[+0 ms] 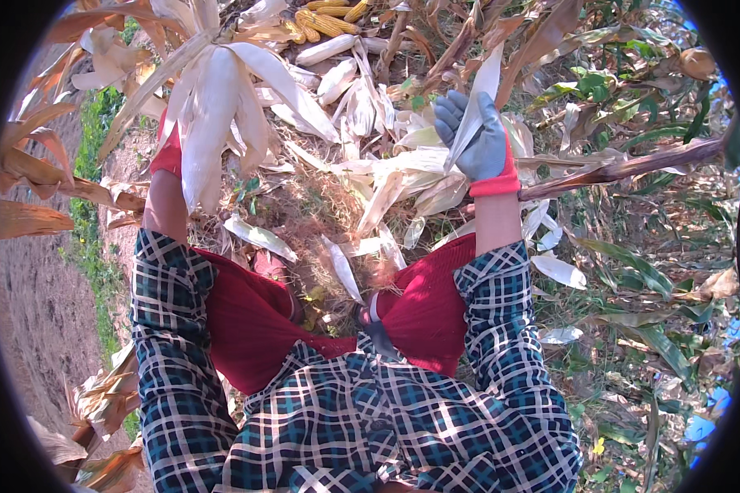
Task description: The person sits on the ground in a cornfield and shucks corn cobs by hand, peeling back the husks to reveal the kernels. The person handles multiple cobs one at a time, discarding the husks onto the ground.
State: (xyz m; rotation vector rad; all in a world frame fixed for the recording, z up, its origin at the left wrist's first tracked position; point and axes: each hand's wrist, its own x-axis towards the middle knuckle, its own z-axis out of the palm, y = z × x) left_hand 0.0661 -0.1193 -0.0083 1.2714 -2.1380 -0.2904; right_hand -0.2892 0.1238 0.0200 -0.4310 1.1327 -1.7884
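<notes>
My left hand, in a red-cuffed glove, is mostly hidden behind a maize ear in pale, spread-open husk leaves at the upper left; its fingers cannot be seen. At the upper right my right hand wears a grey-palmed glove with a red cuff. Its palm faces up, and a loose pale husk leaf lies across it between thumb and fingers. Beyond both hands, husked yellow maize cobs lie in a small pile on the ground at the top.
Loose husks cover the ground between my arms. A thick dry stalk slants in from the right beside my right wrist. Dry maize leaves stand at the left, and leafy plants fill the right side. More husk pieces lie between my feet.
</notes>
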